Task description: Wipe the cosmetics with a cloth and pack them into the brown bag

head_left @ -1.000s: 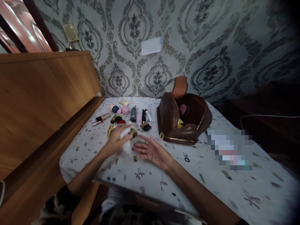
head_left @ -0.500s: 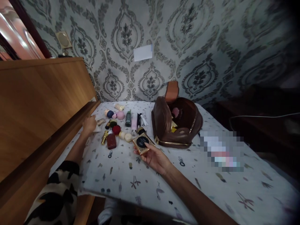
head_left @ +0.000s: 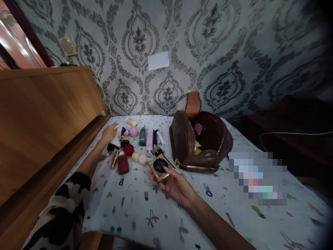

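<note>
The gold compact sits in the right hand, thumb laid across its dark round label and fingers curled beneath, ahead and to the left of the palm. Nearly square, it shows no marked long axis. The left hand is well apart from it, out by the table's left edge, its fingers bunched on what looks like a white wipe; their exact grip is hidden. Between the hands lie the maroon bottle, gold tube and red jar, crowding any straight path across. Just beyond the compact stands a black-lidded jar; whether they touch cannot be told. The open brown bag is near on the right, toward the far edge. The widest room is toward the near edge, over printed cloth.
</note>
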`<state>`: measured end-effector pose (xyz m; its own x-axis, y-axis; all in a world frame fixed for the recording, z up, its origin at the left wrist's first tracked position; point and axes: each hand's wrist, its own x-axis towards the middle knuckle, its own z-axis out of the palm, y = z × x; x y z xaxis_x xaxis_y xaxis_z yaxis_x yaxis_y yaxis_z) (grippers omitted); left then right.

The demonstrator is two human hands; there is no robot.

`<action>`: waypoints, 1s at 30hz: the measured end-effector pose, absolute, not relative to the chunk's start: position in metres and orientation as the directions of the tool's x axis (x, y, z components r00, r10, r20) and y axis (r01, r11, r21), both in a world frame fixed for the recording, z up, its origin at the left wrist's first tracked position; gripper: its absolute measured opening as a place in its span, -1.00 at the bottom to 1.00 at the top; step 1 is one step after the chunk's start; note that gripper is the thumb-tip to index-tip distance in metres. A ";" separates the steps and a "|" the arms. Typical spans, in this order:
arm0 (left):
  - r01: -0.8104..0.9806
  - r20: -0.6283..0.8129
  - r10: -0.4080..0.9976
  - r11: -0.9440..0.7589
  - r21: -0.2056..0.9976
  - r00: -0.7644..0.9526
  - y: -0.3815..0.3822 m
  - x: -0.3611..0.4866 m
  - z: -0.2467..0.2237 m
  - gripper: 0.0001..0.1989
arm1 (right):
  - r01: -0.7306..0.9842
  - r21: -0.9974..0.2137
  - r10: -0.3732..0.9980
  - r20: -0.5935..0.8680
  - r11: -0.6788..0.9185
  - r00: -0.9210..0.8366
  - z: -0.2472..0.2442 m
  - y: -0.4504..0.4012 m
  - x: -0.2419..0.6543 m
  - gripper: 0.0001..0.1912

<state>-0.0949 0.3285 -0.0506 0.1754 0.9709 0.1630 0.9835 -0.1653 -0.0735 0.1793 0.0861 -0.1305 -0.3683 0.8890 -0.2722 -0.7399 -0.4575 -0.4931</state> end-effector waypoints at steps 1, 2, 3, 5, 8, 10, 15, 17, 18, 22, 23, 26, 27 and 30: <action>0.976 0.147 0.967 -0.198 -0.085 0.209 0.339 -0.084 -0.051 -0.60 | -0.743 -0.490 0.889 -0.271 -0.457 -0.369 -0.131 0.086 0.180 -0.74; 0.968 0.124 0.962 -0.231 -0.098 0.242 0.349 -0.074 -0.052 -0.61 | -0.745 -0.487 0.890 -0.272 -0.456 -0.367 -0.131 0.087 0.180 -0.71; 0.958 0.095 0.957 -0.264 -0.112 0.274 0.358 -0.064 -0.053 -0.63 | -0.748 -0.484 0.891 -0.273 -0.454 -0.364 -0.131 0.087 0.180 -0.68; 0.935 0.021 0.943 -0.328 -0.137 0.333 0.371 -0.047 -0.058 -0.65 | -0.753 -0.480 0.893 -0.275 -0.449 -0.357 -0.131 0.087 0.181 -0.62; 0.902 -0.089 0.918 -0.396 -0.171 0.386 0.381 -0.034 -0.066 -0.62 | -0.754 -0.475 0.889 -0.287 -0.454 -0.355 -0.131 0.087 0.181 -0.62; 0.887 -0.137 0.906 -0.421 -0.189 0.401 0.384 -0.032 -0.068 -0.60 | -0.750 -0.471 0.883 -0.298 -0.465 -0.361 -0.132 0.087 0.182 -0.64; 0.864 -0.238 0.876 -0.466 -0.192 0.420 0.393 -0.039 -0.061 -0.56 | -0.741 -0.471 0.876 -0.319 -0.479 -0.363 -0.135 0.088 0.182 -0.66; 0.857 -0.254 0.864 -0.483 -0.179 0.434 0.401 -0.041 -0.054 -0.55 | -0.741 -0.469 0.874 -0.327 -0.480 -0.359 -0.134 0.088 0.182 -0.64; 0.856 -0.246 0.863 -0.488 -0.172 0.442 0.406 -0.042 -0.049 -0.57 | -0.742 -0.468 0.874 -0.328 -0.480 -0.359 -0.133 0.089 0.182 -0.63; 0.875 -0.137 0.890 -0.455 -0.169 0.436 0.426 -0.037 -0.039 -0.56 | -0.747 -0.468 0.879 -0.307 -0.472 -0.363 -0.131 0.089 0.182 -0.58; 0.882 -0.107 0.898 -0.440 -0.169 0.428 0.431 -0.034 -0.039 -0.55 | -0.750 -0.464 0.880 -0.307 -0.472 -0.364 -0.130 0.089 0.182 -0.57; 0.893 -0.060 0.906 -0.423 -0.154 0.419 0.442 -0.022 -0.047 -0.54 | -0.760 -0.448 0.879 -0.316 -0.471 -0.358 -0.131 0.089 0.182 -0.54; 0.894 -0.061 0.906 -0.424 -0.145 0.420 0.445 -0.018 -0.051 -0.54 | -0.761 -0.444 0.877 -0.320 -0.472 -0.357 -0.132 0.089 0.182 -0.53; 0.897 -0.094 0.903 -0.428 -0.116 0.419 0.452 -0.009 -0.058 -0.59 | -0.761 -0.439 0.874 -0.326 -0.477 -0.360 -0.135 0.090 0.183 -0.54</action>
<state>-0.0087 0.4521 -0.0582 0.4187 0.9033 -0.0935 0.8965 -0.4275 -0.1159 0.1828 0.0900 -0.1349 -0.3599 0.8743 -0.3257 -0.7613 -0.4770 -0.4393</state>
